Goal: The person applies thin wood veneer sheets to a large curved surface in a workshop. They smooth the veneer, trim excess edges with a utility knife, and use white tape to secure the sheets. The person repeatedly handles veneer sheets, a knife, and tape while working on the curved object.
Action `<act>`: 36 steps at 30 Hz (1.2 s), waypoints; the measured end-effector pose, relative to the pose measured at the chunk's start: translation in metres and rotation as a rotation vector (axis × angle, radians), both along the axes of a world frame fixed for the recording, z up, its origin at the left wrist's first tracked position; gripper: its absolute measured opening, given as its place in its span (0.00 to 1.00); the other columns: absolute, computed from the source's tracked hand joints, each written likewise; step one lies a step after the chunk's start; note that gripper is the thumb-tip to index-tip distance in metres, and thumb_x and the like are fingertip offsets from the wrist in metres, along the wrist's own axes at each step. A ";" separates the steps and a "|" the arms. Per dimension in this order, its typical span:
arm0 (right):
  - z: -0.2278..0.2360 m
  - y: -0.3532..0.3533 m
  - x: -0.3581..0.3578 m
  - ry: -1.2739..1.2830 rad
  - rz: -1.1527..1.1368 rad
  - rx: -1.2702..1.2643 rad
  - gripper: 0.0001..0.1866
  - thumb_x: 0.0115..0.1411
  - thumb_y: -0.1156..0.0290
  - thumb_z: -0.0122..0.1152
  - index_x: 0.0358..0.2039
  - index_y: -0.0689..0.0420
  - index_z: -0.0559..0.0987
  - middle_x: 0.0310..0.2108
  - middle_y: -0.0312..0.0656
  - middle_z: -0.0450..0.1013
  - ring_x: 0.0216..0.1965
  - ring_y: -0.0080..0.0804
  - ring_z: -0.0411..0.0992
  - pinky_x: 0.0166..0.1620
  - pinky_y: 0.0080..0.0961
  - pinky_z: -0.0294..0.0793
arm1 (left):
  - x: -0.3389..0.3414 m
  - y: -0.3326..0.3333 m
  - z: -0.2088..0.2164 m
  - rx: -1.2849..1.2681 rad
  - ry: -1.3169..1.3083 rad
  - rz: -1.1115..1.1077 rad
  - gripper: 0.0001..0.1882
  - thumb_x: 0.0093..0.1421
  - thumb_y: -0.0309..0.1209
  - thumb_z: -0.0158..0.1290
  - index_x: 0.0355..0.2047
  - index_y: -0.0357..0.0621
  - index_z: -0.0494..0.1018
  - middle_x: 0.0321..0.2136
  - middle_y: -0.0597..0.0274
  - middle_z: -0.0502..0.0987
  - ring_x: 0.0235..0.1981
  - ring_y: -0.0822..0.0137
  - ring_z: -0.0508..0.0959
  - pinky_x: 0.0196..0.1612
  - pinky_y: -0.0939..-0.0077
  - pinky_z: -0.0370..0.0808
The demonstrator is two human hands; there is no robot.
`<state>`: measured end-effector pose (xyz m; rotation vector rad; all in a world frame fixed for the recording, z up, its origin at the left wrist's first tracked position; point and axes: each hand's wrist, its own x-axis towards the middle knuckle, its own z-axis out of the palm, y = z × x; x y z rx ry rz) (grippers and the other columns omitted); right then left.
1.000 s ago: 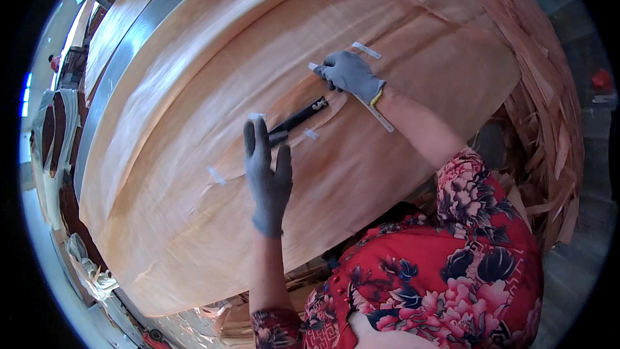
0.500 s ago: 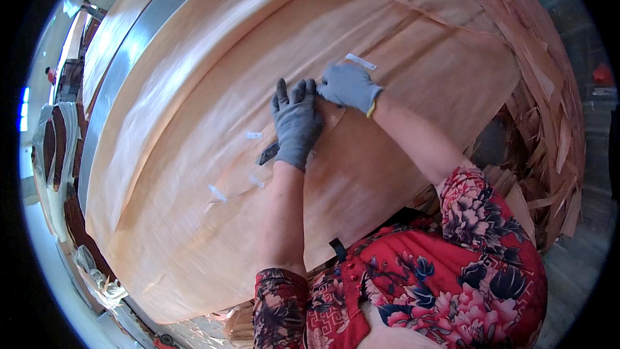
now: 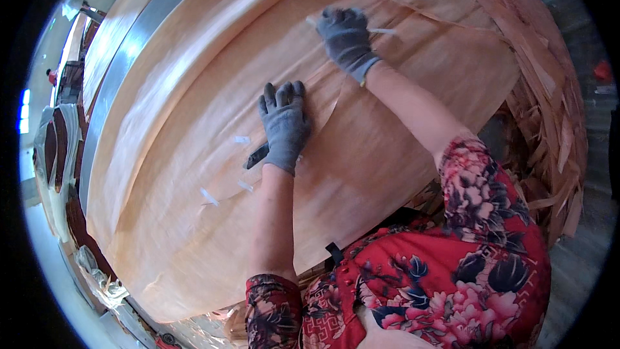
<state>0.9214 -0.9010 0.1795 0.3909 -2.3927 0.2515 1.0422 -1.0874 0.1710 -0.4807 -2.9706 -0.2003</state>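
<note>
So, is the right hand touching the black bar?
No, the right hand is farther up the tan sheet, apart from the black bar, whose end shows beside the left hand.

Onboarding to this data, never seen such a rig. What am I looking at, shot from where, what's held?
No machine: these are a person's hands in grey gloves. The head view comes from the left of two fisheye cameras worn on the head, looking down, so straight edges bend. A large tan sheet bears small white tape pieces. The left hand lies palm down, partly covering a black bar. The right hand has curled fingers, with a pale strip showing beside it; blur hides whether it's held.
</note>
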 end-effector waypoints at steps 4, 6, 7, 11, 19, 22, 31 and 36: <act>-0.017 0.005 -0.014 0.155 0.123 -0.020 0.03 0.47 0.68 0.56 0.24 0.50 0.74 0.34 0.41 0.70 0.34 0.41 0.68 0.39 0.40 0.61 | 0.022 -0.004 0.029 0.322 0.074 0.067 0.36 0.47 0.25 0.48 0.59 0.42 0.51 0.50 0.55 0.67 0.62 0.44 0.47 0.60 0.54 0.47; -0.010 0.020 -0.010 0.207 0.148 -0.030 0.04 0.47 0.67 0.56 0.24 0.50 0.73 0.36 0.41 0.69 0.35 0.42 0.67 0.39 0.41 0.61 | 0.045 -0.013 0.050 0.402 0.214 0.114 0.42 0.45 0.22 0.49 0.61 0.36 0.42 0.43 0.54 0.73 0.62 0.43 0.43 0.60 0.54 0.46; -0.004 0.031 -0.005 0.207 0.132 -0.055 0.04 0.47 0.66 0.57 0.25 0.49 0.73 0.36 0.40 0.69 0.36 0.43 0.67 0.39 0.42 0.62 | 0.063 -0.017 0.059 0.334 0.211 0.139 0.42 0.46 0.23 0.49 0.61 0.36 0.43 0.45 0.53 0.72 0.62 0.43 0.44 0.60 0.55 0.47; 0.007 0.046 0.043 0.149 0.088 -0.293 0.05 0.52 0.67 0.55 0.29 0.52 0.74 0.33 0.37 0.70 0.36 0.39 0.68 0.39 0.37 0.63 | 0.118 -0.026 0.043 0.175 0.178 0.243 0.40 0.46 0.30 0.55 0.58 0.37 0.51 0.56 0.44 0.57 0.60 0.43 0.51 0.58 0.53 0.50; 0.027 0.126 0.207 -0.090 0.079 -0.271 0.07 0.56 0.70 0.50 0.30 0.59 0.74 0.27 0.45 0.70 0.29 0.45 0.68 0.32 0.34 0.66 | 0.142 -0.029 -0.013 -0.030 0.099 0.136 0.31 0.48 0.27 0.47 0.55 0.40 0.58 0.54 0.50 0.61 0.58 0.44 0.55 0.58 0.51 0.52; 0.045 0.176 0.278 -0.327 -0.111 -0.291 0.08 0.57 0.69 0.49 0.30 0.60 0.74 0.27 0.46 0.69 0.30 0.45 0.68 0.32 0.34 0.65 | 0.143 -0.026 -0.007 0.223 0.260 0.244 0.31 0.52 0.32 0.45 0.58 0.40 0.54 0.57 0.50 0.57 0.59 0.45 0.54 0.59 0.51 0.51; 0.058 0.239 0.379 -0.391 -0.222 -0.286 0.08 0.56 0.70 0.48 0.31 0.60 0.74 0.27 0.49 0.68 0.30 0.46 0.68 0.33 0.34 0.66 | 0.132 -0.015 -0.013 -0.017 0.016 0.216 0.33 0.54 0.41 0.44 0.58 0.42 0.53 0.62 0.51 0.46 0.63 0.51 0.44 0.62 0.52 0.39; 0.044 0.253 0.314 -0.400 -0.026 -0.423 0.09 0.55 0.73 0.52 0.36 0.63 0.74 0.35 0.49 0.71 0.36 0.45 0.70 0.37 0.32 0.70 | 0.111 0.001 -0.012 0.113 0.329 0.360 0.32 0.53 0.33 0.46 0.58 0.37 0.52 0.60 0.45 0.49 0.62 0.47 0.47 0.61 0.52 0.42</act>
